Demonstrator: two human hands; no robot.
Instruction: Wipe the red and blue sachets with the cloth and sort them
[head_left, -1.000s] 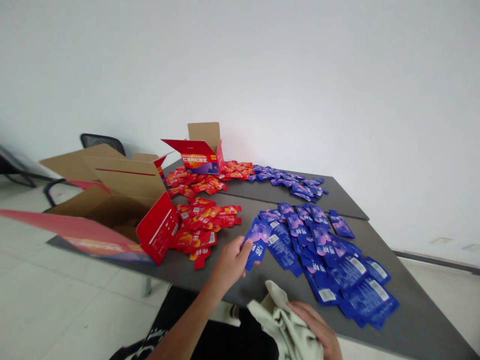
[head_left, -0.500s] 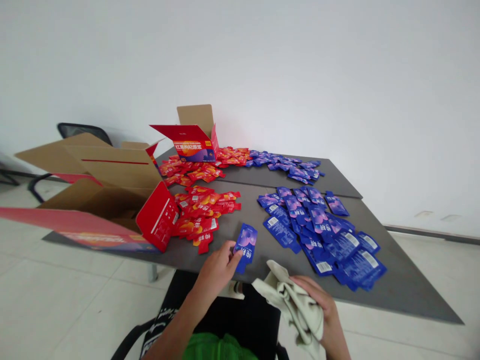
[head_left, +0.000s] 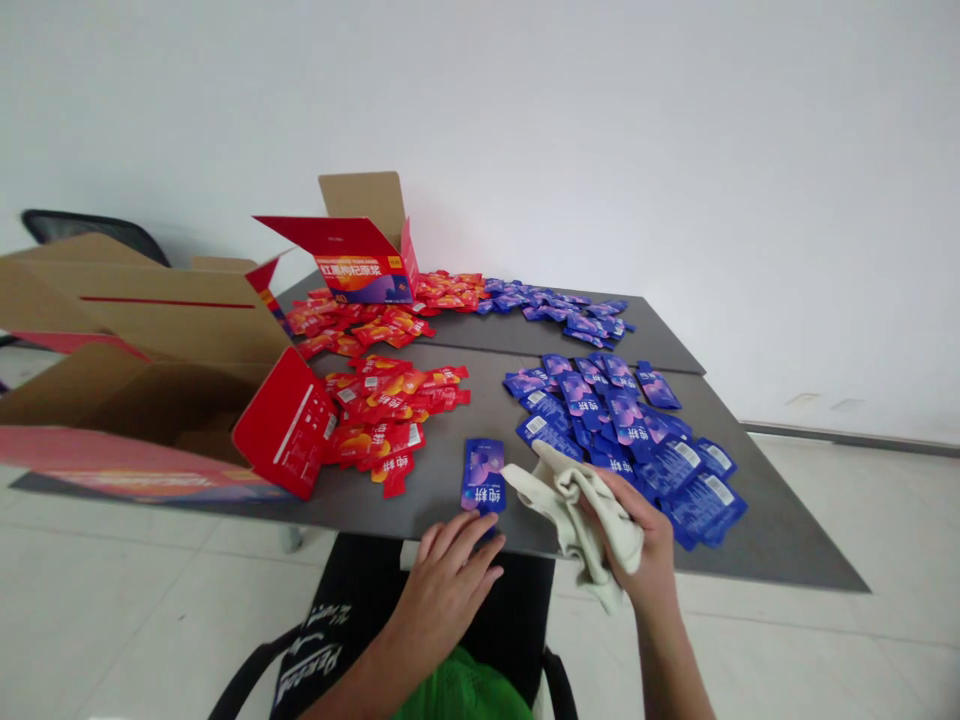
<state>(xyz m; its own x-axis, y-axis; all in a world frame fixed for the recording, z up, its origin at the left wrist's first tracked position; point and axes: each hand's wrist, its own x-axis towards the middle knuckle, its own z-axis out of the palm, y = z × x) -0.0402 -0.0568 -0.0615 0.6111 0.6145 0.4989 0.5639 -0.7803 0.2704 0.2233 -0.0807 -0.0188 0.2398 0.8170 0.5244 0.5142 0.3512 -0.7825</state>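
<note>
A single blue pouch (head_left: pixel 484 472) lies flat near the table's front edge. My left hand (head_left: pixel 452 572) rests at its lower end, fingers stretched out over the spout end and hiding it. Just to the right, my right hand (head_left: pixel 640 528) grips a pale cream cloth (head_left: pixel 581 510) that is bunched up, its loose end hanging down and one corner beside the pouch. Behind the cloth spreads a pile of blue pouches (head_left: pixel 630 415), partly covered by it. Left of the single pouch sits a pile of red pouches (head_left: pixel 386 405).
An open red carton (head_left: pixel 289 430) stands at the left front, flaps spread wide. Another open carton (head_left: pixel 367 275) is at the back left. Along the back lie more red pouches (head_left: pixel 450 290) and blue pouches (head_left: pixel 555 305). A chair (head_left: pixel 94 232) stands behind the left carton.
My left hand has let go its pinch on the blue pouch, which now lies flat, and its fingers have straightened. My right hand has raised the cloth toward the pouch. The view has shifted slightly.
</note>
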